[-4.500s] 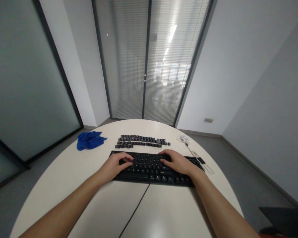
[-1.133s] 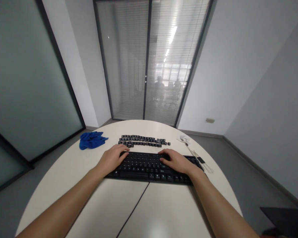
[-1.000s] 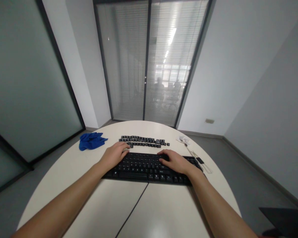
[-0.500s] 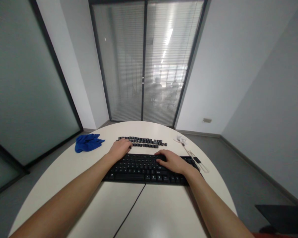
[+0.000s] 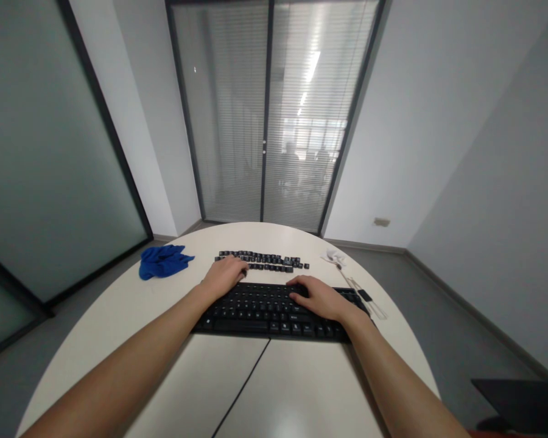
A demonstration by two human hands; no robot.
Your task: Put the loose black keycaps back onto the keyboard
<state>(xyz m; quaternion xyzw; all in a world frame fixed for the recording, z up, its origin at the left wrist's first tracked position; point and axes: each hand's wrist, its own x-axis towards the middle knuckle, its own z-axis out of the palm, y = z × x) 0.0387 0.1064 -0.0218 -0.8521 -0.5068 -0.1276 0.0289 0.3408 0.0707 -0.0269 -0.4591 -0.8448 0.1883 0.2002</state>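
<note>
**Desk:** Entry one, left hand?

**Operator:** Left hand [image 5: 223, 275]: palm down, past the far left corner of the keyboard [image 5: 260, 307]. Its fingertips are at the near left end of the loose keycaps [image 5: 274, 262]. I cannot tell from here whether the fingers are pinched on a cap or only touching one.

**Desk:** Entry two, right hand?

**Operator:** Right hand [image 5: 317, 297]: flat on the keyboard's right half, fingers spread and lying on the keys, gripping nothing.

**Desk:** Keyboard?

**Operator:** Black, under the right palm and just near of the left hand, lying flat on the table [image 5: 301, 389].

**Desk:** Keycaps?

**Operator:** Black, laid in two or three rows, running rightward from the left fingertips. They sit just beyond the keyboard's far edge and well apart from the right hand.

**Desk:** Sundries?

**Operator:** I log three:
- Blue cloth [image 5: 163, 261]: crumpled, to the left of the left hand and apart from it.
- Small white item [image 5: 335, 256]: beyond the right hand.
- Thin pale strip [image 5: 354, 283]: just to the right of the right hand, beside the keyboard's right end. It is too small for me to identify.
</note>
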